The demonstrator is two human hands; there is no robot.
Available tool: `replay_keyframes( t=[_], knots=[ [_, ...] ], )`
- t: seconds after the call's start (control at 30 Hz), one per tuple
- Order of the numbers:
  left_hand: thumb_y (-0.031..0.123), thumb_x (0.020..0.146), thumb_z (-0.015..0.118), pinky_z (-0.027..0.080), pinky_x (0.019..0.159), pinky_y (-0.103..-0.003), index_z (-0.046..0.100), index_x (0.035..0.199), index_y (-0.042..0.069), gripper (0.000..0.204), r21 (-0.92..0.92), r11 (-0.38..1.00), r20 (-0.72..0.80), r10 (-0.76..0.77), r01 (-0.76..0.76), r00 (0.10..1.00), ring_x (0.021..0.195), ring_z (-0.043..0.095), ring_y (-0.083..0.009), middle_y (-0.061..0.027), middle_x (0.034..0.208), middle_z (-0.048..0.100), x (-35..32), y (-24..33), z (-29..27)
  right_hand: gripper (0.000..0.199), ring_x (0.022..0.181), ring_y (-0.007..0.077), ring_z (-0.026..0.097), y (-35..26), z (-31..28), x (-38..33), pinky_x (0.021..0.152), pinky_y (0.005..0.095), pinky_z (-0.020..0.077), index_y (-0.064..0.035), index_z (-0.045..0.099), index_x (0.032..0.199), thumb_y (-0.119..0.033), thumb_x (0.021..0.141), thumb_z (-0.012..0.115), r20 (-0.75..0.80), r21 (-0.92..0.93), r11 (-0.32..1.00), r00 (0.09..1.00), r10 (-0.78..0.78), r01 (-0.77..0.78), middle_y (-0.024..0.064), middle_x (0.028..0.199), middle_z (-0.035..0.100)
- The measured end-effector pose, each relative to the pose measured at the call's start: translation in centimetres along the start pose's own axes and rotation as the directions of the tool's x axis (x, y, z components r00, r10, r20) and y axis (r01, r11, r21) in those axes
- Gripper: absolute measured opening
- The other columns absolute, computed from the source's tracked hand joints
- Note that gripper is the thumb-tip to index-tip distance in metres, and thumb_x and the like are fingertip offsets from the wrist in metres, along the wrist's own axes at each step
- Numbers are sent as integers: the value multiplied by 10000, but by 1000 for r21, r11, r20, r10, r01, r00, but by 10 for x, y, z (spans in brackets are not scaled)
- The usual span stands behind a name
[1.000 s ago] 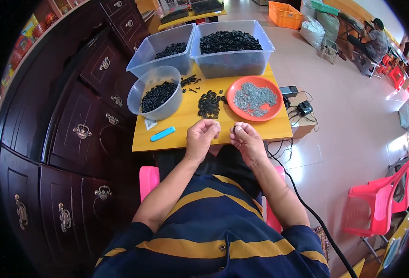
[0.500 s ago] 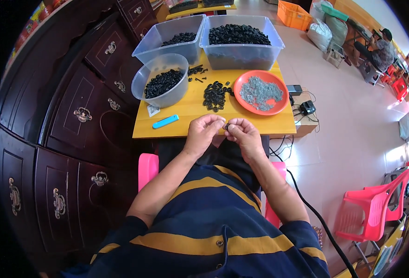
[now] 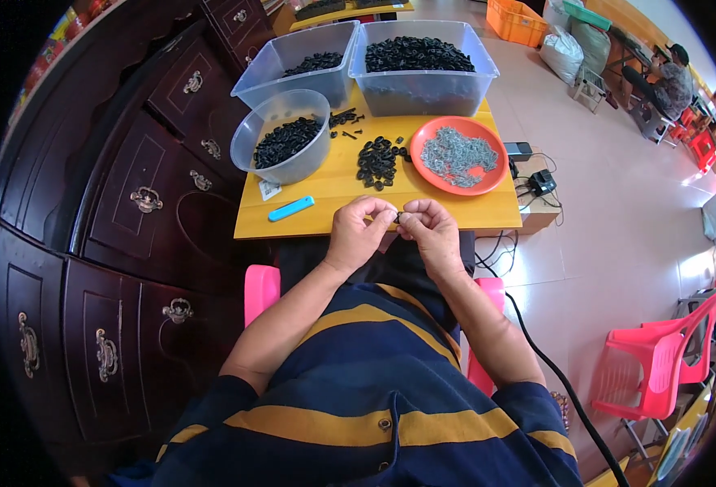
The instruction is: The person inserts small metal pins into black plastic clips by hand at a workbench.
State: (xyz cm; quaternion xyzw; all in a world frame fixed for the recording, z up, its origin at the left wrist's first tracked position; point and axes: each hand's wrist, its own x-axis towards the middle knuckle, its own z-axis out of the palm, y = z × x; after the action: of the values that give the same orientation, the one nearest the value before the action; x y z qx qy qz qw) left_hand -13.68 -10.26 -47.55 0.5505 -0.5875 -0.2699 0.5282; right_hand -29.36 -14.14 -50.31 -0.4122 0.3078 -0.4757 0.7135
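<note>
Both hands meet over the near edge of the yellow table (image 3: 333, 219). A small black part (image 3: 398, 217) is pinched between the fingertips of my right hand (image 3: 433, 238). My left hand (image 3: 356, 237) is closed in a pinch against the same spot; whether its fingers hold the black part or something tiny beside it is hidden. Just beyond lies a loose pile of small black oval parts (image 3: 376, 161). To its right an orange-red plate (image 3: 462, 190) carries a heap of small silvery metal pieces (image 3: 457, 154). A blue-handled tool (image 3: 291, 209) rests left of my hands.
A round clear tub (image 3: 313, 158) of black parts stands at the left. Behind it are two clear bins, the left bin (image 3: 252, 88) and the right bin (image 3: 423, 96), with more black parts. Dark drawers (image 3: 131, 243) flank me; a black cable (image 3: 536, 345) runs at my right.
My left fingertips have closed in against the black part, where a small gap showed before. The view has shifted slightly; the things on the table stay in place.
</note>
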Motion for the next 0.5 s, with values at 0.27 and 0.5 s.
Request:
replay_keyframes(
  t=[0.27,0.5],
  knots=[
    [73,882,702,534,696,-281,720,943,-7,102,-1,998,10,-68,68,998,729,646,-128,-59,823,703,-5,-9,-3,150,754,104,649,7,2,0,692,236,539,0,595,1075,-22,939,657,-19,-58,998,1000,3,-4,38,877,671],
    [87,867,723,540,716,-283,699,1107,17,252,62,997,-72,53,-48,996,749,645,-122,-35,877,693,20,-29,-22,170,779,108,633,-8,-4,9,676,218,503,-13,577,1122,-44,963,629,-58,112,993,998,29,-22,63,935,687]
  ],
)
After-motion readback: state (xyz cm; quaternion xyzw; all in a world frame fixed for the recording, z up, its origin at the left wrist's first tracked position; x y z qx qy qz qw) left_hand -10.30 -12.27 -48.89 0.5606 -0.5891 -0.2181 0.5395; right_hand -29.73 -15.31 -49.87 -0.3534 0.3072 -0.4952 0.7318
